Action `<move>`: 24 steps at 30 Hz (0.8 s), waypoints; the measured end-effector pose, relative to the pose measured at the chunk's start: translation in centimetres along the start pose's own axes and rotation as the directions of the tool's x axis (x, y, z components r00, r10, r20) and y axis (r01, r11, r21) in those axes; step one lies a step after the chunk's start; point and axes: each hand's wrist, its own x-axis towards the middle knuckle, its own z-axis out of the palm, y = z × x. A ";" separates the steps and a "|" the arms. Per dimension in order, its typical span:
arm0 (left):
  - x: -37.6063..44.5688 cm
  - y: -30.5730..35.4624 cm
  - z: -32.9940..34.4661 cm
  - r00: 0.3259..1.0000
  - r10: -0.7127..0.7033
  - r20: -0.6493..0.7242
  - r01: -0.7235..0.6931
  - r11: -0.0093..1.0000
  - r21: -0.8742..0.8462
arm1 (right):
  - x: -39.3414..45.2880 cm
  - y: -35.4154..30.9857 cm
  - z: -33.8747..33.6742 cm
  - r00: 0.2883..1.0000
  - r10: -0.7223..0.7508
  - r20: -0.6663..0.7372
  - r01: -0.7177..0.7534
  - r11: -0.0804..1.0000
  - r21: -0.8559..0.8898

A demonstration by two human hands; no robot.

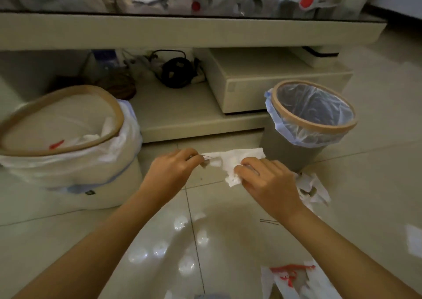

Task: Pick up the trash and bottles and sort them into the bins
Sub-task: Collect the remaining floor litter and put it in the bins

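now | both hands' fingers pinch tissue (235,160) | long axis left-right, between bins

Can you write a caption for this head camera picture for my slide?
Both hands, left hand and right hand, hold a white tissue between the white bin and grey bin.

Glossy tiled floor (228,241) — two lined bins (68,180) (285,152) stand on it, crumpled tissues (312,189) and a red-printed wrapper (294,278) beside.

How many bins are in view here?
2. The white-lined bin stands on the floor at left; the grey bin with a clear liner stands at right, beside the low table.
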 end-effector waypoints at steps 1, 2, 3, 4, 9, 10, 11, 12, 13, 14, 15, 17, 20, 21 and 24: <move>-0.4 -0.9 -1.1 0.999 -0.024 -0.025 0.025 0.999 0.027 | 1.6 -0.6 -0.1 1.000 -0.025 -0.009 0.025 0.999 0.027; -0.8 -1.7 -2.2 0.997 -0.049 -0.054 0.052 0.997 0.055 | 3.1 -1.3 -0.1 0.999 -0.049 -0.022 0.050 0.998 0.046; -1.2 -2.6 -3.3 0.994 -0.073 -0.082 0.079 0.994 0.080 | 4.7 -2.1 -0.1 0.997 -0.072 -0.042 0.074 0.996 0.054; -1.8 -3.5 -4.5 0.989 -0.095 -0.109 0.107 0.989 0.105 | 6.3 -2.9 -0.1 0.993 -0.094 -0.064 0.098 0.993 0.059; -5.3 -7.6 -9.8 0.957 -0.224 -0.183 0.265 0.932 0.245 | 13.2 -7.4 0.8 0.968 -0.206 -0.141 0.219 0.972 0.082; -6.0 -8.5 -10.5 0.947 -0.252 -0.201 0.300 0.916 0.267 | 14.4 -8.4 1.1 0.963 -0.222 -0.150 0.237 0.968 0.086; -6.6 -9.3 -11.1 0.937 -0.276 -0.216 0.330 0.900 0.283 | 15.5 -9.3 1.4 0.958 -0.239 -0.160 0.255 0.963 0.090; -7.1 -10.2 -11.7 0.926 -0.301 -0.227 0.359 0.887 0.292 | 16.6 -10.3 1.8 0.952 -0.255 -0.169 0.273 0.957 0.095; -7.6 -11.3 -12.2 0.914 -0.329 -0.236 0.390 0.872 0.295 | 17.7 -11.2 2.1 0.946 -0.270 -0.181 0.291 0.952 0.099; -8.1 -12.4 -12.6 0.899 -0.361 -0.247 0.425 0.856 0.295 | 18.8 -12.2 2.5 0.939 -0.282 -0.198 0.306 0.947 0.100; -8.5 -13.5 -12.9 0.883 -0.396 -0.254 0.460 0.837 0.295 | 19.9 -13.1 2.9 0.932 -0.286 -0.221 0.314 0.944 0.103; -9.4 -15.5 -13.3 0.849 -0.465 -0.250 0.525 0.796 0.300 | 22.0 -15.0 3.7 0.923 -0.287 -0.258 0.324 0.939 0.115; -10.1 -17.4 -13.4 0.806 -0.576 -0.134 0.581 0.727 0.367 | 24.3 -17.8 5.1 0.916 -0.327 -0.231 0.372 0.909 0.188; -10.2 -17.8 -13.4 0.782 -0.616 -0.096 0.600 0.702 0.384 | 25.0 -18.5 5.7 0.917 -0.358 -0.177 0.393 0.890 0.231; -10.6 -18.8 -13.7 0.740 -0.669 -0.072 0.638 0.663 0.390 | 26.3 -20.0 8.0 0.919 -0.356 0.168 0.296 0.907 0.301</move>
